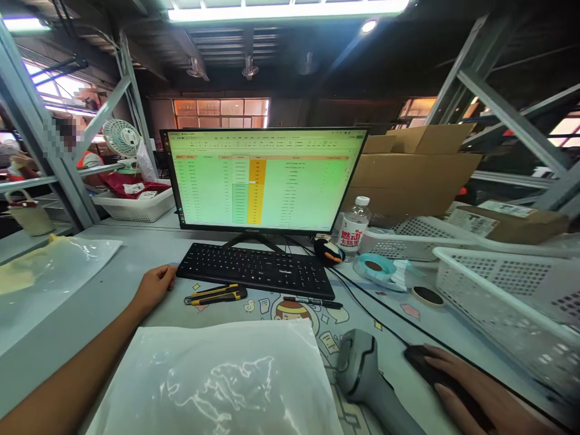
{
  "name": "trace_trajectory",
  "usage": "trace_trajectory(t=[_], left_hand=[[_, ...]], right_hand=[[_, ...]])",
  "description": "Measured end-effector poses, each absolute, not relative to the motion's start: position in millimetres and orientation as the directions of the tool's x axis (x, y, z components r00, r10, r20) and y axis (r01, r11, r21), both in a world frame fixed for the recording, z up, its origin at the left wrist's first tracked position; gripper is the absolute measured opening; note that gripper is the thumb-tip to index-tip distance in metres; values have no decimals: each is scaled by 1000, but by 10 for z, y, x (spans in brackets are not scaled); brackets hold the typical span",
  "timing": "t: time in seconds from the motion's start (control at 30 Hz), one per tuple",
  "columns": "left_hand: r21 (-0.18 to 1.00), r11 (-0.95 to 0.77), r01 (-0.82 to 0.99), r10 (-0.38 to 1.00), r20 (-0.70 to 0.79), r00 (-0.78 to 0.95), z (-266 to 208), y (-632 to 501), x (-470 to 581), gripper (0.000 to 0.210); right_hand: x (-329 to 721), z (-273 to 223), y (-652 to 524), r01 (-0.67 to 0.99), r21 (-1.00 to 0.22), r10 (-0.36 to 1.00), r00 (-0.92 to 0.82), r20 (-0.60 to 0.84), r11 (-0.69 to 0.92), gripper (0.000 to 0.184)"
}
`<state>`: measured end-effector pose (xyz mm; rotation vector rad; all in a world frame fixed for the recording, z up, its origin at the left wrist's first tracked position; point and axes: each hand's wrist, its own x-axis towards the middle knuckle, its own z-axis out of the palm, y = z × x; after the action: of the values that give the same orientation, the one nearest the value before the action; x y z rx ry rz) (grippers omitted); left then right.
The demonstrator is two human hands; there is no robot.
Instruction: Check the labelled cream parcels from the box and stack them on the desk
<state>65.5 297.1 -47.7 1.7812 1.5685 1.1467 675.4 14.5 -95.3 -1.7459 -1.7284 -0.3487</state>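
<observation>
My right hand (471,386) rests over a black computer mouse (446,380) at the lower right, its fingers wrapped around it. At the keyboard's left edge, my left hand (156,285) lies on the desk with its fingers curled in, and nothing shows in them. The black keyboard (256,272) stands in front of a monitor (263,178) that displays a spreadsheet with an orange column. A white plastic mailer bag (217,377) lies flat in front of me. Between the bag and the mouse is a grey barcode scanner (362,374), its handle toward me.
Two utility knives (216,295) and a black marker (312,301) lie before the keyboard. A water bottle (354,226), tape rolls (375,267) and white baskets (498,296) line the right side, with cardboard boxes (408,181) behind. Another plastic bag (58,272) lies left.
</observation>
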Motion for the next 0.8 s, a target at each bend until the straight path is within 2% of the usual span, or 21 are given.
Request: trace_trajectory(t=[0.43, 0.63, 0.8], left_hand=[[815, -166, 554, 976, 217, -27, -565, 3039, 593, 57], [816, -165, 554, 977, 211, -20, -532, 3008, 613, 59], [798, -163, 580, 978, 208, -10, -512, 2995, 606, 59]], right_hand=[[6700, -840, 105, 987, -133, 787, 13, 617, 88, 38], [6637, -778, 108, 995, -41, 773, -49, 633, 96, 35], [6636, -770, 75, 998, -29, 804, -30, 594, 59, 41]])
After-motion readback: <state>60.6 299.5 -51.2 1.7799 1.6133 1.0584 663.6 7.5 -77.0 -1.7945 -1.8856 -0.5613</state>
